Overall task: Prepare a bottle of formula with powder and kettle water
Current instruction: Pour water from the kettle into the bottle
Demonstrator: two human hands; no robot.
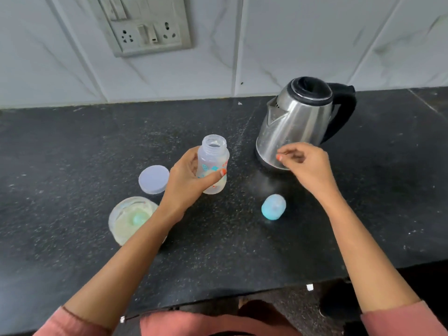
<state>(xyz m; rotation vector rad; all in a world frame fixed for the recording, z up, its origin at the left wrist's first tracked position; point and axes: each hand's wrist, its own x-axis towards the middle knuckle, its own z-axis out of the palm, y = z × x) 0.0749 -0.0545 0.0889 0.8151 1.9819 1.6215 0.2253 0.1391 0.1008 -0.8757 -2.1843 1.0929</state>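
Note:
My left hand (188,177) grips an uncapped clear baby bottle (214,156) upright on the black counter (72,154); some pale powder shows at its bottom. My right hand (306,166) hovers in front of the steel kettle (298,120), fingers loosely curled and holding nothing. The kettle's black handle points right and its lid is closed. A blue bottle cap (273,206) lies on the counter between my arms. The open jar of pale formula powder (129,218), with a green scoop in it, stands left of my left forearm. Its flat white lid (154,179) lies behind it.
A tiled wall with a switch and socket plate (145,25) rises behind the counter. The counter's front edge runs just in front of my body.

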